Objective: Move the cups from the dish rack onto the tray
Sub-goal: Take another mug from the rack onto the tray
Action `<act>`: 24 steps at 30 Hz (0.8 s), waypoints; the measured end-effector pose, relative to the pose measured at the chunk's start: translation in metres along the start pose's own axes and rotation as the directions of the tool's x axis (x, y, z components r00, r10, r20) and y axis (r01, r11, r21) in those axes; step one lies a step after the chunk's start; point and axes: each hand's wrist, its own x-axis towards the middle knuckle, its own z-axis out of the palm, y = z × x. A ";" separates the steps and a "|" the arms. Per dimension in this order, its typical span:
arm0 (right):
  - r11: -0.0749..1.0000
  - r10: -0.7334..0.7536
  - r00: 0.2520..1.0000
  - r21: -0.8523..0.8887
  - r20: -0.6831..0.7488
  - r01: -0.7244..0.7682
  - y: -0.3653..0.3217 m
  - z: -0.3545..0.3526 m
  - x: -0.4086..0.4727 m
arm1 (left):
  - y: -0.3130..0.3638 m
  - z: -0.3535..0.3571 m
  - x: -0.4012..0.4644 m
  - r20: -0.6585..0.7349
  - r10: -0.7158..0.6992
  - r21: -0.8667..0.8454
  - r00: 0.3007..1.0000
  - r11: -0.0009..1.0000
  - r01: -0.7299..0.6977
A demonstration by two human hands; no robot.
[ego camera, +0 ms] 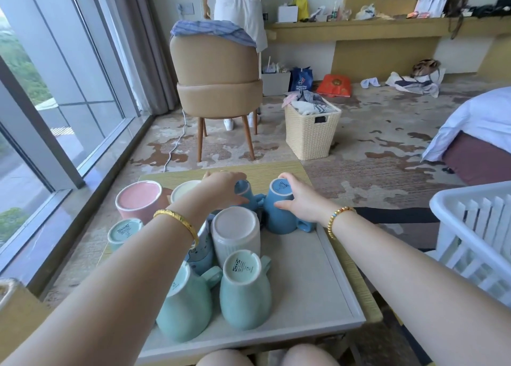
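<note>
Your grey tray (pixel 341 271) holds upside-down mugs: two mint-green mugs (pixel 243 291) nearest you, a white mug (pixel 236 234) behind them, and two blue mugs (pixel 280 208) at the far edge. A pink cup (pixel 138 200), a cream cup (pixel 185 188) and a small mint cup (pixel 124 231) stand left, perhaps off the tray. The white dish rack (pixel 475 227) sits right.
</note>
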 end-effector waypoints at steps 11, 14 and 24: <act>1.000 0.014 1.000 0.010 -0.010 -0.014 0.003 0.004 0.003 | 0.002 -0.008 -0.001 0.006 -0.029 0.097 1.000 0.995 0.028; 0.999 0.047 0.999 -0.003 -0.018 -0.047 0.002 0.005 0.003 | 0.006 -0.002 0.003 0.013 -0.033 0.109 0.999 0.994 0.032; 0.956 0.060 0.997 -0.285 -0.042 -0.069 -0.017 0.000 0.011 | 0.008 0.007 0.005 0.015 -0.082 -0.001 0.997 0.997 0.082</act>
